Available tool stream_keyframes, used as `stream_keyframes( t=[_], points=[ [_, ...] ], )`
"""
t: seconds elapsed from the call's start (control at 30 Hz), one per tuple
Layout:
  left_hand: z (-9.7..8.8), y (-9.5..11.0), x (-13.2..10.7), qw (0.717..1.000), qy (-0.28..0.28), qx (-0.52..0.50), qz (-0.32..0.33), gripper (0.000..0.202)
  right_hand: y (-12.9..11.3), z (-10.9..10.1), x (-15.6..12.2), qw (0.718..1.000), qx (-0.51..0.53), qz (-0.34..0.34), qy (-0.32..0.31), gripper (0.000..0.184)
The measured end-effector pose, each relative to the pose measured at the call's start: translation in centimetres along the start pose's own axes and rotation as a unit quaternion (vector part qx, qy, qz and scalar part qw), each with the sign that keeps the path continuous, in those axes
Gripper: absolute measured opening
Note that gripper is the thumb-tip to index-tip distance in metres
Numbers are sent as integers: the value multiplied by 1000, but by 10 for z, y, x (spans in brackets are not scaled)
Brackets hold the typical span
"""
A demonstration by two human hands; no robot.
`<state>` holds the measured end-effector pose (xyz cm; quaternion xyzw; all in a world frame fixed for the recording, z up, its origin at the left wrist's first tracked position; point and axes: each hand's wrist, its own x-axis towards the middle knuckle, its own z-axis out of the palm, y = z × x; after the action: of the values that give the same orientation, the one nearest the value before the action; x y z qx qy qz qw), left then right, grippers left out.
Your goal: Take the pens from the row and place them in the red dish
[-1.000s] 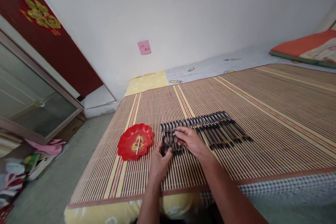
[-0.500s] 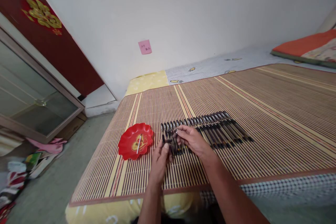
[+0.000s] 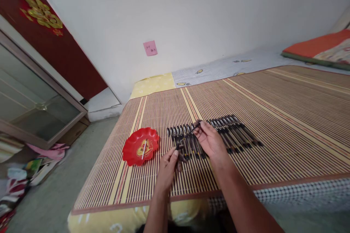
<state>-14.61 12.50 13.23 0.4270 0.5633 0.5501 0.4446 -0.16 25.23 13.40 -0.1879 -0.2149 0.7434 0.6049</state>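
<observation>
Above the striped mat (image 3: 149, 185), toward its near edge, the left hand (image 3: 168, 161) pinches a dark pen part (image 3: 177, 146) between thumb and fingers; the right hand (image 3: 210, 139) grasps a slim dark piece (image 3: 195, 127) in its fingertips, and whether the two connect cannot be told. The row of black pens (image 3: 237, 135) lies beneath, extending toward the mat's right edge. The red dish (image 3: 129, 150), containing a white stick (image 3: 144, 150), sits nearer the left edge.

A: Where is passage available?
B: Over the mat (image 3: 295, 116). My right hand (image 3: 212, 142) has room on the far side and to the right, beyond the row of pens (image 3: 235, 134).
A: What obstructs?
B: The row, under my right hand, blocks low sideways travel. The red plate (image 3: 131, 149) stands left of my left hand (image 3: 167, 164).
</observation>
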Motion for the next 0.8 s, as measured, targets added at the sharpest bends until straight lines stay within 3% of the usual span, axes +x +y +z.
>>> stream_keyframes(
  t=[0.8],
  points=[
    [2,3,0,1000,-7,-4,-7,51,-3,-2,1,995,-85,-29,-31,23]
  ],
)
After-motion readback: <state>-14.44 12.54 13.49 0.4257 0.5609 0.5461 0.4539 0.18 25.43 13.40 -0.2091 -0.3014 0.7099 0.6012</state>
